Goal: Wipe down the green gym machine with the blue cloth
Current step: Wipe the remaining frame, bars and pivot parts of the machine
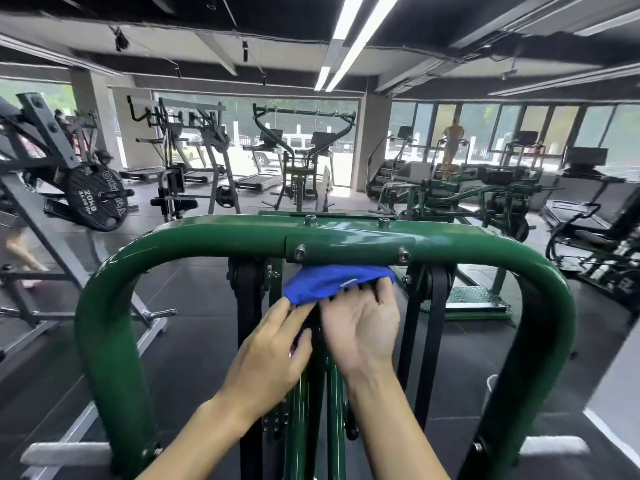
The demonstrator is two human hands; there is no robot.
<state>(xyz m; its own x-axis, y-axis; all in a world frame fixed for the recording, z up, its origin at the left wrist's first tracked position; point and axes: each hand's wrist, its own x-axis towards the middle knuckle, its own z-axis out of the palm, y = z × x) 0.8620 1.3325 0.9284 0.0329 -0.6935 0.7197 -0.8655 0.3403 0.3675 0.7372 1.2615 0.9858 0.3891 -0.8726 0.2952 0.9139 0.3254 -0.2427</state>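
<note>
The green gym machine [207,237] fills the foreground, its thick arched tube bending down on both sides. A blue cloth [329,282] is bunched just under the bolted centre plate of the top bar. My right hand [363,327] holds the cloth's right and lower edge with its fingertips, palm turned up. My left hand [273,355] pinches the cloth's lower left corner between thumb and fingers. Both hands are below the bar, in front of the black belts and green centre post.
A grey plate-loaded machine with a 20 kg disc [93,199] stands at the left. Other green machines [467,199] and treadmills [256,181] stand beyond. A person [452,140] is far off by the windows. Dark rubber floor lies around.
</note>
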